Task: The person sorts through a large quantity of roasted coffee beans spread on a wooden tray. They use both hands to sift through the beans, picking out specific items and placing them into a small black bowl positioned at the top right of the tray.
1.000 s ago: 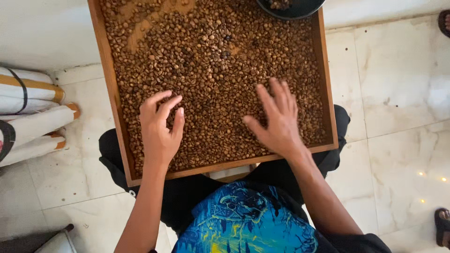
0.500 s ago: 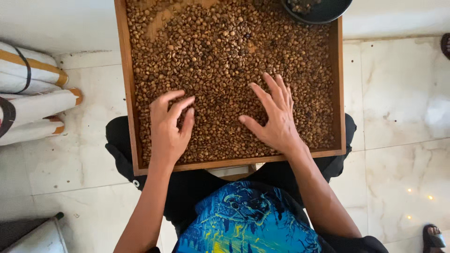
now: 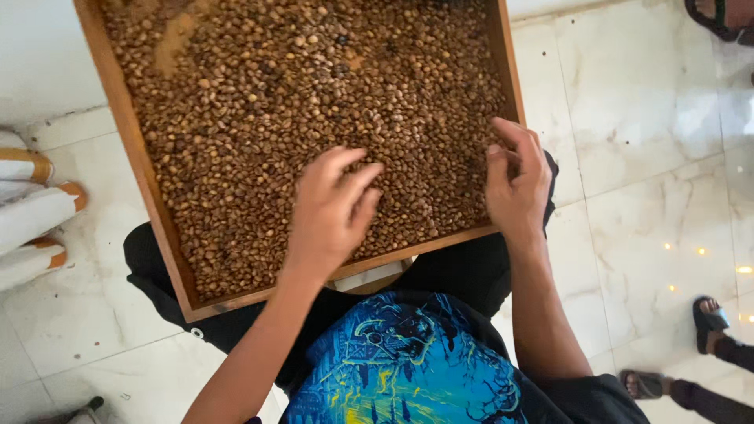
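Observation:
A wooden tray [image 3: 149,196] rests across my lap, filled with a layer of brown beans [image 3: 298,94]. My left hand [image 3: 334,208] lies palm down on the beans near the tray's front edge, fingers spread a little. My right hand [image 3: 517,177] sits at the tray's near right corner, fingers curled over the beans by the rim. Whether it pinches any beans cannot be made out.
White marble floor tiles [image 3: 652,141] surround me. White rolled bundles with orange bands [image 3: 35,208] lie at the left. Other people's sandalled feet [image 3: 707,314] show at the lower right, and another foot [image 3: 719,16] at the top right.
The view has shifted, so the tray now sits further left. My right hand has moved to the tray's right edge and curled its fingers. My left hand has moved toward the tray's middle.

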